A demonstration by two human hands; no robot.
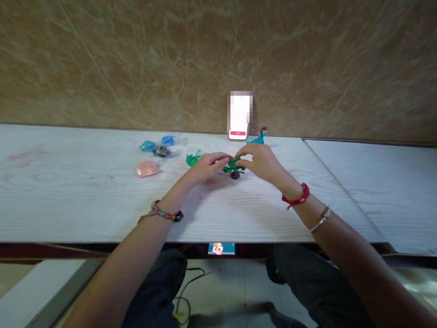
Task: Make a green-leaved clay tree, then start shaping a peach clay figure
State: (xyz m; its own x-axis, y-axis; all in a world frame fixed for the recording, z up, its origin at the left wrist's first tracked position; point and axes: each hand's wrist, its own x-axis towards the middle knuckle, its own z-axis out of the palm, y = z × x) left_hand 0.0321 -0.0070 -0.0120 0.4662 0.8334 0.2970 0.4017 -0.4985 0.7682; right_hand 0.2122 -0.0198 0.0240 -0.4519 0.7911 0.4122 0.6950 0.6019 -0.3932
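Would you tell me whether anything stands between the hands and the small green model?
Nothing visible does: the left hand and right hand both have fingers at the green model. The green packet lies beyond the left hand, out of the way.

The tabletop (211, 214) has a white, smooth and rather matt surface with wood grain, and the brown panel (136, 68) behind it shows pale veins like marble, with a slight gloss. The small green-and-brown piece (234, 164) has a fairly smooth surface, but at this size I cannot say surely whether it is plastic or soft clay; the peach packet (148, 168) is wrapped in thin, clear plastic. The phone (240, 111) has smooth glass, the silver bracelet (325, 215) is of shiny metal, the red bracelet (299, 197) of matt cord, and the dark trousers (307, 273) of matt cloth.
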